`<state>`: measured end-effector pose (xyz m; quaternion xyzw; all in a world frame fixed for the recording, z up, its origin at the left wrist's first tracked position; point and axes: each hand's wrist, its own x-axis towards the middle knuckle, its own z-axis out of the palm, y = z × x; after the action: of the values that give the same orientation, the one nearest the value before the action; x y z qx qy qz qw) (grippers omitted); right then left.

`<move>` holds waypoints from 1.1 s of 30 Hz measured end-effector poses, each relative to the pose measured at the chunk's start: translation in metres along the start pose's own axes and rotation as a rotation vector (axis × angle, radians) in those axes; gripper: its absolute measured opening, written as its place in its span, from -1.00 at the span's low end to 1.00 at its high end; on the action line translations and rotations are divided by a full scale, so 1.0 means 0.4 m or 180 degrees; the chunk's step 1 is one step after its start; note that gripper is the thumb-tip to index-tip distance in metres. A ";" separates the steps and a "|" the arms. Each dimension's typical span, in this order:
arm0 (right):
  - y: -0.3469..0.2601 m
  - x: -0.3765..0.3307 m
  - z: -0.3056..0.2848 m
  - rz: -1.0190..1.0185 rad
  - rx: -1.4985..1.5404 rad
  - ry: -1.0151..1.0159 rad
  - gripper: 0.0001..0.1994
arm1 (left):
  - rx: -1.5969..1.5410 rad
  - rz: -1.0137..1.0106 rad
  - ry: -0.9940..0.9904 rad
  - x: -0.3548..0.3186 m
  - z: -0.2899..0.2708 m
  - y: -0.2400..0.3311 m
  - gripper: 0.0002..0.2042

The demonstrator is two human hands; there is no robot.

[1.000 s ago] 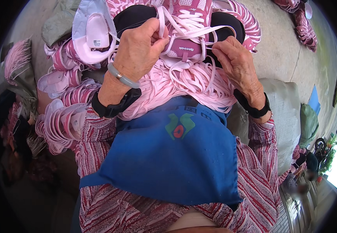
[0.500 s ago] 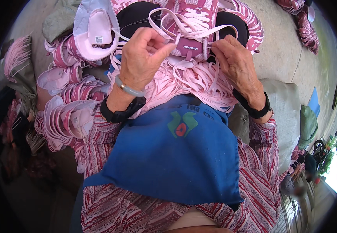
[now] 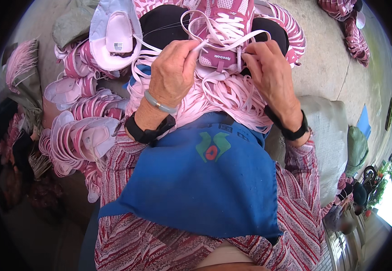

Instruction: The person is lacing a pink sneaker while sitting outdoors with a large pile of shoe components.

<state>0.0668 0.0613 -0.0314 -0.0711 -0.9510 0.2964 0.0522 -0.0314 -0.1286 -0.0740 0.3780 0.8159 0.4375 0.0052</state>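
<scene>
A pink and mauve shoe upper (image 3: 225, 27) lies across my knees, its tongue (image 3: 217, 58) toward me and pale pink lace (image 3: 228, 32) criss-crossing its front. At its left collar, my left hand (image 3: 173, 72) pinches a pale lace end between thumb and forefinger. On the opposite side my right hand (image 3: 270, 74) has its fingertips bent at the collar edge, closed on the lace there, partly hidden by the fingers. Loose lace loops arch above the upper. Below it, a thick heap of pink laces (image 3: 196, 97) covers my lap over a blue apron (image 3: 196, 180).
Several stacked pink shoe uppers (image 3: 76, 140) line the left side, with a pale upper (image 3: 116, 38) showing its insole near my left knee. A whitish sack (image 3: 322, 135) stands at right. More uppers (image 3: 357, 40) lie on the concrete floor (image 3: 327, 58), far right.
My left hand has moved slightly right, and its thumb and forefinger have come together on the lace end. My right hand has shifted slightly left and stays at the collar.
</scene>
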 end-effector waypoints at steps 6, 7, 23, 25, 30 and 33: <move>-0.031 -0.078 0.052 0.0106 -0.0797 0.0376 -0.73 | -0.0267 0.0203 0.0059 0.017 0.010 -0.012 -0.80; -0.030 -0.080 0.060 0.0105 -0.0816 0.0392 -0.73 | -0.0273 0.0076 0.0032 0.019 0.008 -0.010 -0.80; -0.018 -0.071 0.061 0.0636 -0.0257 0.0913 -0.83 | 0.0124 0.1697 -0.0270 0.097 -0.020 0.050 -0.84; -0.020 -0.068 0.070 0.0570 -0.0507 0.0490 -0.87 | -0.0180 0.1514 -0.0357 0.086 -0.008 0.071 -0.84; 0.009 -0.050 0.089 0.0126 -0.0080 0.0761 -0.90 | -0.0287 0.0761 -0.0770 0.086 0.041 0.077 -0.88; 0.021 -0.053 0.092 0.0859 0.0803 0.0513 -0.91 | -0.0206 0.0574 -0.0743 0.086 0.061 0.065 -0.89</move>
<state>0.0833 0.0440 -0.0676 -0.2142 -0.8809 0.4109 0.0964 -0.0318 -0.0815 -0.0595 0.4977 0.7579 0.4154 0.0730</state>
